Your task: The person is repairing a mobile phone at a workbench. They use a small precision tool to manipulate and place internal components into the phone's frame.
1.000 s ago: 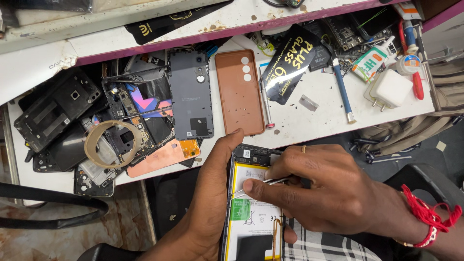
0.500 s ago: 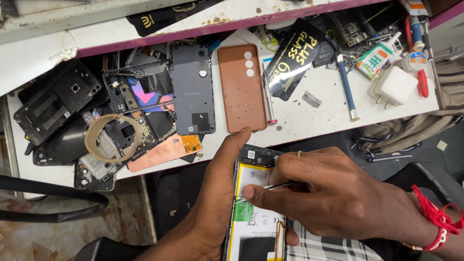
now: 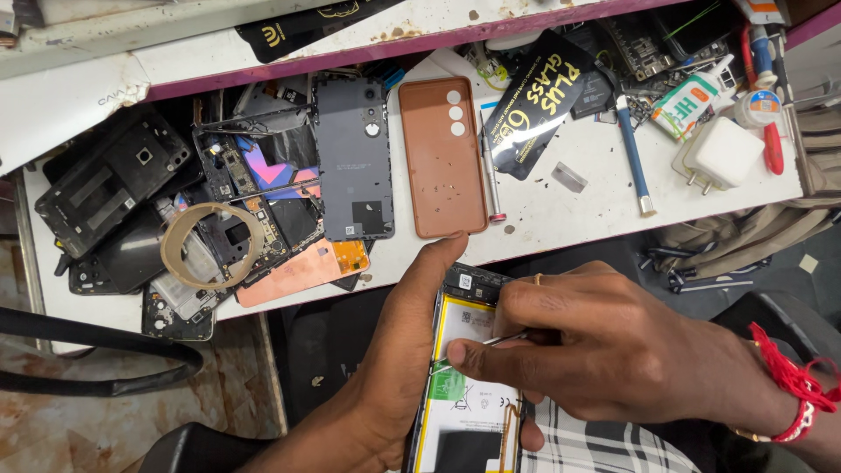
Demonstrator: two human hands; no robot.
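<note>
Cluttered with phone parts, the white bench (image 3: 561, 219) carries a brown back cover (image 3: 442, 158), a grey back cover (image 3: 353, 158), a blue-handled tool (image 3: 632, 158) and a white charger (image 3: 718, 153). Below its edge, my left hand (image 3: 394, 368) grips an opened phone (image 3: 469, 385) by its side, yellow-edged battery facing up. My right hand (image 3: 613, 350) pinches thin metal tweezers (image 3: 491, 343), their tip touching the battery.

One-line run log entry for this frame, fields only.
left hand: holds opened phone | right hand: presses tweezers on battery | white bench: brown phone cover, blue screwdriver
</note>
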